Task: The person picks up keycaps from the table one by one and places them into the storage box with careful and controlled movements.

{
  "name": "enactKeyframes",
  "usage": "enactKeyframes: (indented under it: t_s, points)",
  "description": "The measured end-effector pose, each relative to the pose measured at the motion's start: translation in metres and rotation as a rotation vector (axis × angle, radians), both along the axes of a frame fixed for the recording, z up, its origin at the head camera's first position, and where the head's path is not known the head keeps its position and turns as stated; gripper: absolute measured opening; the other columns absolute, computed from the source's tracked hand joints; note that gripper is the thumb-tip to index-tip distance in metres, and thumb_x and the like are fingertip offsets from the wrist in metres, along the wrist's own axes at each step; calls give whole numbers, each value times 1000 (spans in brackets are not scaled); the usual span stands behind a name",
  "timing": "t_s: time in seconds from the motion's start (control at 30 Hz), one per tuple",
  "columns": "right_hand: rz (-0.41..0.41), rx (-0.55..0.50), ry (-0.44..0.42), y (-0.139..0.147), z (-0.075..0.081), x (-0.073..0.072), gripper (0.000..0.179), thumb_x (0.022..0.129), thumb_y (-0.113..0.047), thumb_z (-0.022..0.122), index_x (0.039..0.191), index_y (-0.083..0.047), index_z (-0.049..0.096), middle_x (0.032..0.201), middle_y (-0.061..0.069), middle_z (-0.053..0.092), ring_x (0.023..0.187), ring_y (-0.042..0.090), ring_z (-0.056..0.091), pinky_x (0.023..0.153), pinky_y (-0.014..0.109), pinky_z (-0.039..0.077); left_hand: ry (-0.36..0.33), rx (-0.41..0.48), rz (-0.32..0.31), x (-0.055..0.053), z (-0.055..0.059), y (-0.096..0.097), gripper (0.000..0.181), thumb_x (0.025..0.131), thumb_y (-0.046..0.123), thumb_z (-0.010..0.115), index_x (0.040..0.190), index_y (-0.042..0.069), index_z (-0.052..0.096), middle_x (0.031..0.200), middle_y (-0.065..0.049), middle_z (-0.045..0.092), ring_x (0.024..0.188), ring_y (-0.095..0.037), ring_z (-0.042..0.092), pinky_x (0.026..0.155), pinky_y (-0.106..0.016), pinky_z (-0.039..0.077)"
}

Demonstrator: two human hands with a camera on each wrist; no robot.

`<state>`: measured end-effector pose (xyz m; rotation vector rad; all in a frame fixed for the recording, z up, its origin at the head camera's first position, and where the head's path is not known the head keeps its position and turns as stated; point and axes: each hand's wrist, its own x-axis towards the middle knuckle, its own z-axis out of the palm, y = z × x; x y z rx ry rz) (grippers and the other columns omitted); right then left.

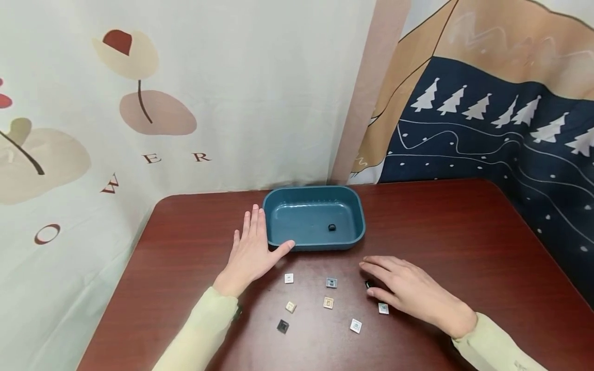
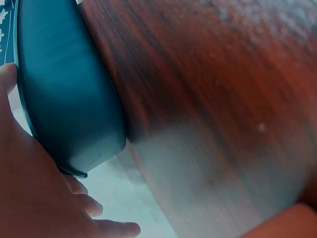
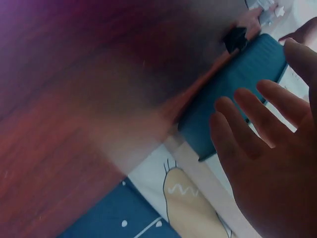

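Note:
My left hand (image 1: pixel 250 255) lies along the left front corner of a blue plastic basin (image 1: pixel 315 246), its fingers straight and the thumb at the front rim. Inside the basin sits one small black keycap (image 1: pixel 331 227). Over the table to the right, my right hand (image 1: pixel 408 288) hovers with relaxed fingers apart. Another black keycap (image 1: pixel 368 284) shows partly between its thumb and index finger, the rest hidden; the right wrist view has this dark piece (image 3: pixel 235 39) clear of the fingers. Just below that thumb is a white keycap (image 1: pixel 383 308).
Several more keycaps lie scattered before the basin: a white one (image 1: pixel 289 278), a grey-blue one (image 1: pixel 331 283), a cream one (image 1: pixel 291 307), a tan one (image 1: pixel 328 302), a dark one (image 1: pixel 283 326) and another white one (image 1: pixel 356 325). Curtains (image 1: pixel 260 103) hang behind the brown table (image 1: pixel 441 221).

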<state>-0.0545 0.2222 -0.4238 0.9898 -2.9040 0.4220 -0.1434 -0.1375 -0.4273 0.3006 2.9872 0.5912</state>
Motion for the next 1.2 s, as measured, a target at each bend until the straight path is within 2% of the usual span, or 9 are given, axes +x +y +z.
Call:
enactKeyframes:
  t_s: [0.1, 0.3, 0.47, 0.63, 0.73, 0.87, 1.07, 1.2]
  points:
    - [31, -4, -4, -2, -5, 1, 46, 95, -32, 77, 135, -12, 68, 133, -1, 65, 117, 18, 63, 97, 42, 55, 4, -5, -11, 0, -1, 2, 121, 89, 88, 41, 165, 2, 1, 174, -12, -5, 159, -34, -7, 120, -69, 12]
    - [81, -17, -38, -5, -10, 2, 38, 93, -24, 79, 128, -12, 71, 120, -5, 64, 105, 12, 62, 90, 35, 56, 63, -57, -37, 2, -2, 3, 118, 91, 86, 40, 165, 0, 7, 173, -15, 1, 159, -32, -4, 120, -68, 14]
    - [115, -32, 4, -4, -9, -2, 28, 90, -14, 82, 117, -15, 74, 106, -8, 62, 94, 9, 60, 83, 31, 56, 90, -83, -52, 3, -1, 4, 117, 92, 85, 38, 165, -1, 8, 173, -14, 1, 160, -31, -3, 121, -67, 13]
    - [138, -50, 28, -3, -9, -3, 27, 84, -4, 83, 106, -16, 75, 100, -9, 61, 91, 7, 60, 81, 28, 56, 100, -100, -63, 2, -1, 3, 113, 94, 83, 37, 165, 0, 10, 173, -13, 3, 160, -31, 0, 121, -67, 14]
    - [132, -61, 26, -2, -9, -2, 27, 82, -1, 84, 103, -16, 75, 97, -10, 60, 87, 5, 59, 76, 26, 56, 114, -95, -69, 0, 0, 3, 109, 96, 80, 38, 164, 0, 12, 173, -14, 6, 159, -32, 4, 120, -67, 15]
    - [98, -58, 25, 2, -7, -3, 24, 84, -3, 83, 104, -15, 76, 94, -10, 59, 83, 3, 58, 73, 24, 56, 128, -83, -65, -1, 2, 3, 109, 96, 81, 38, 164, -1, 14, 173, -14, 10, 159, -33, 7, 120, -67, 17]
    - [35, -65, 87, 8, 3, -4, 29, 83, -5, 86, 109, -13, 77, 103, -8, 64, 90, 5, 62, 79, 29, 59, 113, -70, -52, 1, 1, 1, 110, 95, 81, 39, 164, -1, 13, 173, -14, 8, 159, -33, 5, 120, -67, 16]
    - [-9, -123, 144, 11, 13, -4, 34, 79, -4, 88, 110, -13, 77, 106, -8, 65, 91, 5, 62, 79, 29, 60, 107, -75, -42, 4, 0, -1, 109, 96, 79, 41, 164, -1, 13, 173, -14, 8, 159, -33, 6, 120, -68, 17]
